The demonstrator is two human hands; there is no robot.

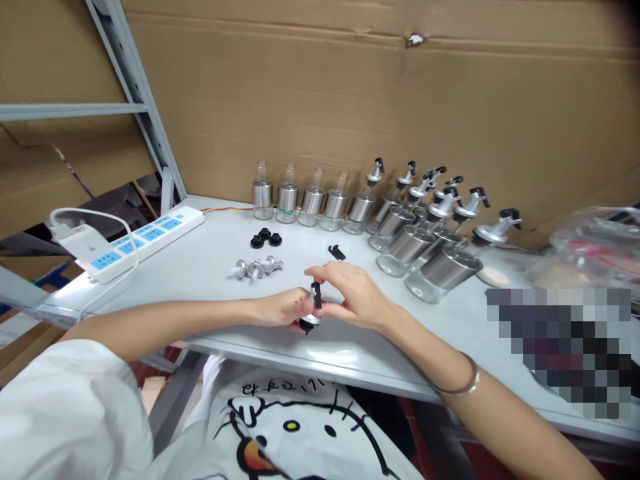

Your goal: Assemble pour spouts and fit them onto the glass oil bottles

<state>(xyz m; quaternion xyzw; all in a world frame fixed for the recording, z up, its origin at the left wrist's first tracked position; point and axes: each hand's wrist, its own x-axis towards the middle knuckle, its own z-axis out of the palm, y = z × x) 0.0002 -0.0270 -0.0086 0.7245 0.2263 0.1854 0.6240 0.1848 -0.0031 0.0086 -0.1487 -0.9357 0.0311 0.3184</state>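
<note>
Close to the front edge of the table, my left hand (281,307) grips a silver pourer spout (313,320) with a black stopper at its lower end. My right hand (356,293) has its thumb and index finger around the black flip cap (316,295) at the top of that spout. Just beyond my hands lie some loose black flip caps (337,252). To the left are several silver spout pieces (255,269), with black rubber stoppers (265,238) behind them. My fingers partly hide the spout's body.
Along the cardboard wall stand glass bottles with steel sleeves (313,200), some without tops. Several bottles with spouts (411,243) crowd the right side. A white power strip (150,243) with a cable lies at left. Clear plastic bags (595,247) sit at far right.
</note>
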